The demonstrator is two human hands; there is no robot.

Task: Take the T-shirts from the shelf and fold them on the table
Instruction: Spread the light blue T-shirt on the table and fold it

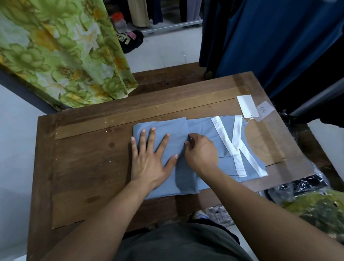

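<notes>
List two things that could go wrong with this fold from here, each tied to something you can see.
The right hand pinches the shirt at one small spot; pulling there may bunch the cloth. The price tag lies loose past the collar on the table and could get folded inside.

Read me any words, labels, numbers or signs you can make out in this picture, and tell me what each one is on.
No text here can be read.
White hang tag tied to the blue T-shirt: looks blank.
Clear round-marked tag beside it: a circular symbol, too blurred to read.
Card label on the dark bundle on the floor: dark markings, too small to read.
</notes>
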